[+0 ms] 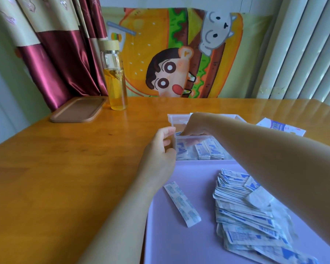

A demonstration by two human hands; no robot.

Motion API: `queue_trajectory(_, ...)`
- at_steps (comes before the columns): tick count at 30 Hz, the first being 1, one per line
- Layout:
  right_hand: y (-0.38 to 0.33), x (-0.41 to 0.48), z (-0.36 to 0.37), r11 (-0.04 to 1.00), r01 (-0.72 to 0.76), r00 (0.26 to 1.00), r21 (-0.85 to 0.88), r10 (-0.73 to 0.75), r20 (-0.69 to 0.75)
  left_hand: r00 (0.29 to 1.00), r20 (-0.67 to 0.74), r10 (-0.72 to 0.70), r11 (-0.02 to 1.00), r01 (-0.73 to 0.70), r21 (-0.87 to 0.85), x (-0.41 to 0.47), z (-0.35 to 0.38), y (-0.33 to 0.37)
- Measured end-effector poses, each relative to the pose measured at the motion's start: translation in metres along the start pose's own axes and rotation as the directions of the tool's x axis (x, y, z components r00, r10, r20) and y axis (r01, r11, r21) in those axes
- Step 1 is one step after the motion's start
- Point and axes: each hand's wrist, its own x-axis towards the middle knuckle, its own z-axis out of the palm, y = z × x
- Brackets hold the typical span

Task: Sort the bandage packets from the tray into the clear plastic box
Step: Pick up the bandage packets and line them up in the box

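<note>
The clear plastic box point(198, 137) is apparently steadied, its near-left corner gripped by the left hand point(160, 147). The right hand point(194, 124) is dipped inside, grip hidden.

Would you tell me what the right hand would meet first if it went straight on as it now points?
Probably the bandage packets standing in the clear plastic box: the right hand reaches down-left into it. Depth is unclear; the box's left wall lies just beyond.

Orange wooden table point(65, 159); maroon curtain point(61, 60) left; cartoon burger cloth point(160, 35) behind; white vertical blinds point(303, 44) right, daylit.
</note>
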Motion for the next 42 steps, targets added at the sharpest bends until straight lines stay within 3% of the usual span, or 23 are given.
queue_trajectory(5, 0.001, 0.007, -0.002, 0.998, 0.047, 0.997, -0.037, -0.049, -0.056, 1.000, -0.005, -0.002, 1.000, 0.002, 0.003, 0.000, -0.001, 0.000)
queue_trajectory(9, -0.001, 0.004, -0.004, 0.985, 0.065, 0.996, 0.160, -0.073, 0.042, 1.000, -0.007, 0.006, 1.000, -0.006, 0.013, 0.000, 0.000, 0.000)
queue_trajectory(11, 0.001, 0.000, -0.005, 0.981, 0.088, 0.993, 0.175, -0.101, 0.064, 1.000, -0.013, 0.011, 1.000, -0.010, 0.025, 0.000, 0.000, -0.001)
queue_trajectory(15, 0.009, -0.013, -0.008, 0.951, 0.186, 0.981, 0.248, -0.164, -0.107, 0.999, -0.026, 0.033, 0.998, -0.032, 0.051, 0.000, 0.001, -0.001)
queue_trajectory(17, 0.015, -0.026, -0.009, 0.936, 0.300, 0.931, 0.184, -0.245, -0.271, 0.998, -0.032, 0.049, 0.996, -0.046, 0.079, -0.001, 0.002, -0.002)
queue_trajectory(20, 0.028, -0.061, -0.004, 0.859, 0.504, 0.750, 0.094, -0.381, -0.541, 0.997, -0.034, 0.070, 0.988, -0.065, 0.141, -0.002, 0.001, -0.004)
queue_trajectory(23, 0.053, -0.098, 0.006, 0.762, 0.645, 0.639, 0.056, -0.497, -0.587, 0.996, -0.037, 0.082, 0.979, -0.073, 0.192, -0.003, -0.002, -0.009)
queue_trajectory(26, 0.088, -0.121, 0.017, 0.801, 0.599, 0.721, 0.008, -0.535, -0.440, 0.992, -0.049, 0.120, 0.958, -0.103, 0.267, -0.005, -0.005, -0.005)
queue_trajectory(29, 0.126, -0.135, 0.028, 0.889, 0.453, 0.865, -0.069, -0.457, -0.207, 0.976, -0.072, 0.205, 0.935, -0.174, 0.310, -0.011, -0.007, 0.003)
queue_trajectory(32, 0.152, -0.145, 0.042, 0.927, 0.360, 0.928, -0.110, -0.368, -0.063, 0.951, -0.109, 0.288, 0.923, -0.246, 0.297, -0.015, -0.008, 0.009)
queue_trajectory(40, 0.171, -0.147, 0.063, 0.931, 0.353, 0.895, -0.092, -0.365, -0.256, 0.910, -0.133, 0.392, 0.895, -0.344, 0.282, -0.024, 0.000, 0.010)
queue_trajectory(42, 0.172, -0.145, 0.060, 0.948, 0.311, 0.888, -0.068, -0.315, -0.336, 0.866, -0.144, 0.479, 0.847, -0.412, 0.337, -0.026, 0.001, 0.014)
